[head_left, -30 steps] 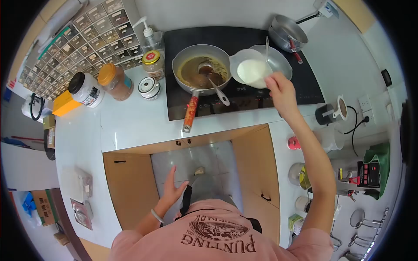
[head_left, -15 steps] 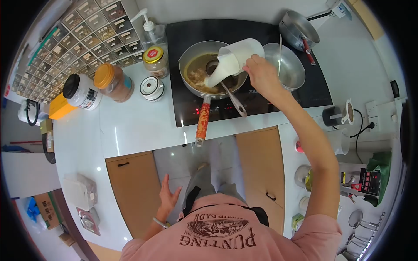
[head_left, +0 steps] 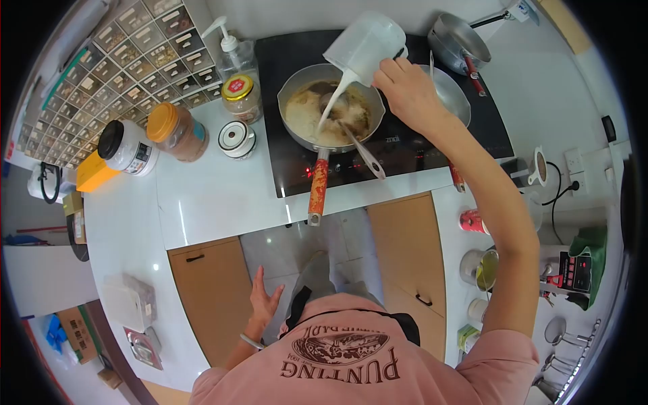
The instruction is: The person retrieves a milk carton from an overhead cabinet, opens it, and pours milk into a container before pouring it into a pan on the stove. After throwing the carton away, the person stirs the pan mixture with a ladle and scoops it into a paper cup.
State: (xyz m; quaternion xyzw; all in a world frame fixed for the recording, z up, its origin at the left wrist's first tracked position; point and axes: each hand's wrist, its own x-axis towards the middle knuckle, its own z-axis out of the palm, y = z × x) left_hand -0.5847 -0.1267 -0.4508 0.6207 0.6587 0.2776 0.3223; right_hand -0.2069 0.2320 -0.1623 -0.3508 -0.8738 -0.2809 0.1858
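My right hand (head_left: pixel 408 94) grips a white translucent pitcher (head_left: pixel 370 50) by its handle side, above the stove. Tilted to the left, the pitcher lets a stream of white liquid (head_left: pixel 336 98) fall into the saucepan (head_left: pixel 295 84). Cloudy light-brown liquid (head_left: pixel 304 113) fills the pan's bottom. A metal ladle (head_left: pixel 366 156) rests in it, its handle leaning over the front rim. The saucepan's worn orange-red handle (head_left: pixel 317 192) points toward me. Down by my waist, my left hand (head_left: pixel 264 300) holds nothing, with its fingers apart.
On the black cooktop (head_left: pixel 405 158), a second pan (head_left: pixel 455 101) stands to the right, partly behind my arm. Another saucepan (head_left: pixel 466 44) is at the back right. Several jars, including one with a yellow lid (head_left: pixel 239 88), line the left counter. A red can (head_left: pixel 472 221) stands at right.
My right hand has lifted the pitcher higher and away from the pan, so the stream is longer and thinner. The pan's contents look paler and fuller. My left hand has hardly moved.
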